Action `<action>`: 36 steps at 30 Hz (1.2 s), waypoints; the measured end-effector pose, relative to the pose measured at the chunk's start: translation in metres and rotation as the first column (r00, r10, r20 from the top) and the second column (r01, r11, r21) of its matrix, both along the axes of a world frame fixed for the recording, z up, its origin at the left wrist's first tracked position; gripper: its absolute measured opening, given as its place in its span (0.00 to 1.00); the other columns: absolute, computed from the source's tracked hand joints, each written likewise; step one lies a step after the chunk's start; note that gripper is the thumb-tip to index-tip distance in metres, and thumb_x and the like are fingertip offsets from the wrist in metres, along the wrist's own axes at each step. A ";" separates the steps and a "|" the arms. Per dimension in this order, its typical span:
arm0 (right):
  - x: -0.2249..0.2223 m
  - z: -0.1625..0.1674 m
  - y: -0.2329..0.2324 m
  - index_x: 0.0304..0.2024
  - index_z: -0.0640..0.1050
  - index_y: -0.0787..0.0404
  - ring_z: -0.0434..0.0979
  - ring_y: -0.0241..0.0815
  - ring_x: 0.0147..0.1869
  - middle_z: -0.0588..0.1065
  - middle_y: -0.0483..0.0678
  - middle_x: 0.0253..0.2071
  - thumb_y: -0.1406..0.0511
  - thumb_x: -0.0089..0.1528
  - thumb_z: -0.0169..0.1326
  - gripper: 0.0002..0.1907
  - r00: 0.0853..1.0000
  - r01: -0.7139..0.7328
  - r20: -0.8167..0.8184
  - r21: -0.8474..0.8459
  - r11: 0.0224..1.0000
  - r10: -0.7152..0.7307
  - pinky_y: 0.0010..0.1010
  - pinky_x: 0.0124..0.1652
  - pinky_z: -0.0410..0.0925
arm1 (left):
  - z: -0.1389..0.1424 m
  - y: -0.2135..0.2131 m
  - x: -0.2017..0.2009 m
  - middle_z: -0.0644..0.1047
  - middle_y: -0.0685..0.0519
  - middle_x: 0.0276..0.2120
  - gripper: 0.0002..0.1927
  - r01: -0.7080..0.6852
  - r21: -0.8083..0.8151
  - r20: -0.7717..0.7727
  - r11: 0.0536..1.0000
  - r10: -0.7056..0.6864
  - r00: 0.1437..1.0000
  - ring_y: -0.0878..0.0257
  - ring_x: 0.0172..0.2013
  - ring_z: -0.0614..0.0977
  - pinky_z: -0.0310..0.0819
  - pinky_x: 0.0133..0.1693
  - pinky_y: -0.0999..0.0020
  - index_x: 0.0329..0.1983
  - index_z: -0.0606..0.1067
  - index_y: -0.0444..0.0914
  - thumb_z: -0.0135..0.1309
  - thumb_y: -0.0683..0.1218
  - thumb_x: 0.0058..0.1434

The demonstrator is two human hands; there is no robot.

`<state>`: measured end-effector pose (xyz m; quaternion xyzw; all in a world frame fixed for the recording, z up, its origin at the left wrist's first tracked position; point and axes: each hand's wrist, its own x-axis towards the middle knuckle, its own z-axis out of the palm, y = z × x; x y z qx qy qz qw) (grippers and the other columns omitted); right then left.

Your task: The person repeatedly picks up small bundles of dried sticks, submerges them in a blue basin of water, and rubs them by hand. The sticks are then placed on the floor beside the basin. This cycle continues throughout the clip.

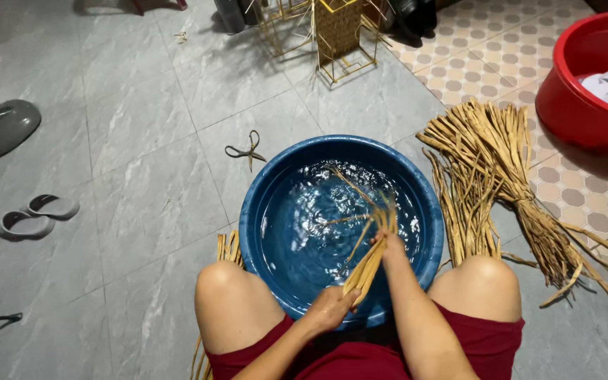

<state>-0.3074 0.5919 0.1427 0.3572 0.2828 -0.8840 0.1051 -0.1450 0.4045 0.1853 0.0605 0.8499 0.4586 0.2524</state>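
Strips: bundle of tan plant strips [369, 262], held over the near side of the blue basin [262, 211], far ends dipped and fanned in the water [304, 232].
Left hand [330, 308]: closed round the bundle's near end, at the basin's near rim.
Right hand [387, 243]: closed round the bundle farther up, just above the water.
Weight: light, I judge; a wet bundle would weigh little more.
Stiffness: dry ones look springy and brittle; soaked ends likely go limp and pliable.
Surface: probably slick when wet, so loose strips could slide out.
Hold: best gripped round the whole bundle, near its middle and near end, as both hands now do.
Dry stock: big pile [501, 183] on the floor right of the basin; a few more strips [228, 248] at its left.
Scissors [246, 150]: on the tiles, far left of the basin.
Red tub [571, 91]: far right, cloth inside.
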 end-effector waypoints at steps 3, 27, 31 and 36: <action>-0.008 0.004 0.010 0.47 0.71 0.61 0.74 0.45 0.31 0.73 0.49 0.32 0.58 0.68 0.46 0.13 0.994 0.081 -0.067 -0.028 0.996 -0.082 0.43 0.34 0.73 | 0.031 -0.011 -0.013 0.81 0.44 0.25 0.30 -0.034 0.052 0.007 0.998 0.034 0.999 0.52 0.29 0.84 0.76 0.35 0.55 0.33 0.82 0.35 0.44 0.63 0.70; 0.081 -0.041 -0.053 0.49 0.82 0.67 0.80 0.41 0.38 0.82 0.50 0.39 0.63 0.62 0.60 0.17 0.651 -0.641 0.095 0.600 0.479 0.753 0.34 0.39 0.73 | -0.112 -0.002 -0.077 0.79 0.40 0.51 0.28 -0.152 -0.301 0.250 0.942 0.231 0.940 0.44 0.54 0.80 0.73 0.55 0.55 0.56 0.77 0.41 0.60 0.61 0.59; 0.072 -0.040 -0.041 0.47 0.82 0.67 0.79 0.44 0.39 0.81 0.53 0.38 0.60 0.63 0.61 0.17 0.755 -0.551 0.433 0.826 0.119 0.493 0.37 0.40 0.71 | -0.121 0.005 -0.085 0.81 0.37 0.44 0.24 -0.551 0.067 0.493 0.832 0.453 0.743 0.42 0.42 0.82 0.77 0.45 0.49 0.54 0.79 0.39 0.57 0.58 0.61; 0.069 -0.050 -0.041 0.48 0.80 0.62 0.78 0.43 0.38 0.81 0.52 0.37 0.59 0.61 0.59 0.17 0.862 -0.331 0.151 0.891 0.312 0.483 0.37 0.39 0.71 | -0.136 0.008 -0.092 0.84 0.42 0.40 0.21 -0.610 0.060 0.343 0.790 0.557 0.756 0.51 0.37 0.84 0.77 0.40 0.53 0.50 0.81 0.41 0.58 0.59 0.61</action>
